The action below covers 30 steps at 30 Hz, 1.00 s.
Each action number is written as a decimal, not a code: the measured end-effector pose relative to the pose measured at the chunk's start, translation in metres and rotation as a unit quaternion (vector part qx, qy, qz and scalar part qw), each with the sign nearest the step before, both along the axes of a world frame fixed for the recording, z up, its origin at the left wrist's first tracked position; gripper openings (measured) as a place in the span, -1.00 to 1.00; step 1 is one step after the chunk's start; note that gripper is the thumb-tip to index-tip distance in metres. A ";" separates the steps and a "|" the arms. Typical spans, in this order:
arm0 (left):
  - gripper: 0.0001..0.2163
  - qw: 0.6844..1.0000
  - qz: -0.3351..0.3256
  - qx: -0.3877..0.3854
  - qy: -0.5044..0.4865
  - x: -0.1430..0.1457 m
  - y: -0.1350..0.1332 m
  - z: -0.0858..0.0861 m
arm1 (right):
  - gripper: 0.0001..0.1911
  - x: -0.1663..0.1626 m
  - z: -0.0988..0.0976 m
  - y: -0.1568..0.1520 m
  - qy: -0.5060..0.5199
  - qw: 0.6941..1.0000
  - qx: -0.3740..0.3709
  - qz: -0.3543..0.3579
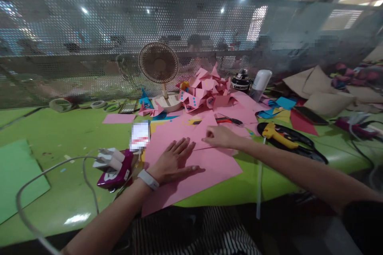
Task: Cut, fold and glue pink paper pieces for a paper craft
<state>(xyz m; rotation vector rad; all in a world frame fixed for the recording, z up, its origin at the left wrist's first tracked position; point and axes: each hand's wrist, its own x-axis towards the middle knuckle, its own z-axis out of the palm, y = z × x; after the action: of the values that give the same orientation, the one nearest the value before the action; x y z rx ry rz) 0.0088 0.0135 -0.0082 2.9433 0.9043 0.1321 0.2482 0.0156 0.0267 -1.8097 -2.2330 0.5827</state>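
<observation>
A large sheet of pink paper (191, 183) lies in front of me, its near corner reaching the table's front edge. My left hand (176, 159) rests flat on it with the fingers spread and a pale band around the wrist. Over the upper right part of the pink paper, my right hand (220, 137) is closed, its fingers curled in. Whatever those fingers pinch, if anything, is hidden. An edge or crease runs across the paper beside them. Just beyond lies a tool with red and black handles (229, 120).
Folded pink paper pieces (206, 87) are heaped behind the sheet, beside a small fan (159, 65). A yellow glue gun (279, 135) with a long glue stick (259, 183) lies right. Left are a purple power block (115, 175) with plugs, a looping cable (30, 223) and green paper (20, 179).
</observation>
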 end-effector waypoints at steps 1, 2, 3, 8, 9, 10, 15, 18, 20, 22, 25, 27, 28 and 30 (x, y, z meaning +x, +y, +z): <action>-0.30 1.000 -0.003 0.002 -0.001 0.000 0.000 0.000 | -0.69 -0.011 0.001 0.005 0.037 0.994 -0.098 0.027; -0.30 1.000 -0.006 0.003 -0.001 0.000 0.000 0.000 | -0.71 -0.021 0.000 0.011 0.057 0.986 -0.149 0.045; -0.30 1.000 -0.009 0.003 0.000 0.000 0.000 0.001 | -0.72 -0.028 -0.002 0.016 0.072 0.979 -0.185 0.055; -0.29 1.000 -0.003 -0.001 0.007 0.000 -0.002 0.003 | -0.75 -0.032 -0.015 0.030 0.113 0.958 -0.257 0.057; -0.28 1.000 -0.001 -0.002 0.008 0.000 -0.002 0.003 | -0.73 -0.027 -0.015 0.030 0.116 0.956 -0.265 0.052; -0.28 1.000 0.000 -0.003 0.007 0.000 -0.001 0.003 | -0.72 -0.021 -0.016 0.029 0.115 0.954 -0.272 0.044; -0.28 1.000 -0.004 -0.002 0.003 0.001 0.001 0.003 | -0.68 0.032 -0.017 0.019 0.100 0.951 -0.293 -0.014; -0.28 1.000 -0.007 -0.002 0.002 0.001 0.001 0.004 | -0.64 0.070 -0.015 0.011 0.087 0.948 -0.302 -0.044; -0.28 1.000 -0.006 -0.006 0.006 0.001 0.000 0.005 | -0.63 0.088 -0.010 0.007 0.081 0.948 -0.302 -0.056; -0.28 1.000 -0.004 -0.009 0.014 0.001 0.000 0.005 | -0.63 0.094 -0.003 0.006 0.084 0.950 -0.296 -0.059; -0.27 0.999 -0.006 -0.021 0.033 0.001 0.002 0.007 | -0.63 0.081 0.004 0.012 0.111 0.952 -0.282 -0.043; -0.28 0.998 -0.010 -0.035 0.044 0.002 0.006 0.013 | -0.64 0.063 0.001 0.018 0.132 0.950 -0.281 -0.024; -0.30 0.998 -0.015 -0.043 0.047 0.003 0.008 0.017 | -0.65 0.054 -0.003 0.021 0.137 0.949 -0.285 -0.014; -0.40 0.998 -0.023 -0.045 0.038 0.009 0.014 0.028 | -0.65 0.039 -0.013 0.025 0.138 0.944 -0.298 0.003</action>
<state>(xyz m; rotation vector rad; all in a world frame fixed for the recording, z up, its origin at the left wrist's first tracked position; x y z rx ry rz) 0.0180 0.0274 0.0198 2.9009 0.8270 -0.0215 0.2871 0.0401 0.0140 -1.8039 -1.9962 1.5439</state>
